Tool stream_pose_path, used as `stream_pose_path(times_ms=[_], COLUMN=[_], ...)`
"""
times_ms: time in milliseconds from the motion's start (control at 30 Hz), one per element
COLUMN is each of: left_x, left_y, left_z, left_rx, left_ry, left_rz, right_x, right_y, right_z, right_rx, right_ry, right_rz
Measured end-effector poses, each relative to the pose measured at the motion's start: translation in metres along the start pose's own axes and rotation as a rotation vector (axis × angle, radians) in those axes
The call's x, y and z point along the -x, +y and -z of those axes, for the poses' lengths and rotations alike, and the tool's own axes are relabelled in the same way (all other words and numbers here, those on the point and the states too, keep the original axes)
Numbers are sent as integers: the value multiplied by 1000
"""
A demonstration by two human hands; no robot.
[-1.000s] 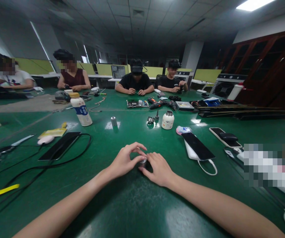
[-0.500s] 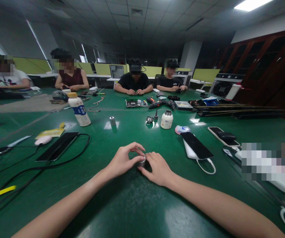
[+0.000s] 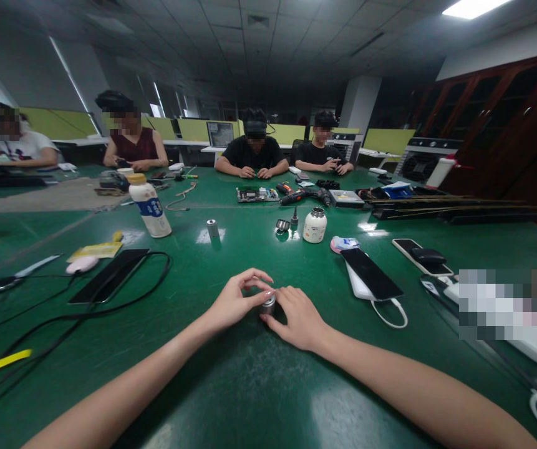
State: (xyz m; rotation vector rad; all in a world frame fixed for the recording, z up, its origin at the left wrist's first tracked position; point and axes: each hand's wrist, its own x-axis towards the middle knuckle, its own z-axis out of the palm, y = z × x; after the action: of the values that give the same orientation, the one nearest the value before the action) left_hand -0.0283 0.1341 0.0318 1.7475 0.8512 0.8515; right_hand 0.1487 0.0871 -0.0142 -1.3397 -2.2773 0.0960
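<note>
On the green table in front of me stands a small silver metal cylinder, partly covered by my fingers. My right hand rests on the table with its thumb and fingers wrapped round the cylinder's right side. From the left, my left hand reaches over, thumb on the cylinder's top rim and fingers curled behind it. What those fingertips grip there is too small to make out. A similar grey cylinder stands upright farther off, untouched. Beyond my right hand are a cream bottle, its lid and a small dark pointed piece.
To the left are a drink bottle, a black tablet and looping black cables. A phone on a white power bank lies to the right. Power drills and a circuit board lie farther back, before several seated people.
My left thumb has shifted slightly at the cylinder's top, and more of the cylinder shows. My right hand stays where it was.
</note>
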Motion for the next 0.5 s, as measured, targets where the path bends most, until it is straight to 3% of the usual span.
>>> stream_pose_path(times_ms=[233, 500], left_x=[-2, -2], left_y=[3, 6], left_z=[2, 4], left_rx=[-31, 35], left_ry=[65, 5], left_rz=[-22, 37], right_x=[-1, 0], right_y=[-3, -3], right_z=[4, 4], right_rx=[33, 56], right_ry=[-12, -14], right_rz=[1, 1])
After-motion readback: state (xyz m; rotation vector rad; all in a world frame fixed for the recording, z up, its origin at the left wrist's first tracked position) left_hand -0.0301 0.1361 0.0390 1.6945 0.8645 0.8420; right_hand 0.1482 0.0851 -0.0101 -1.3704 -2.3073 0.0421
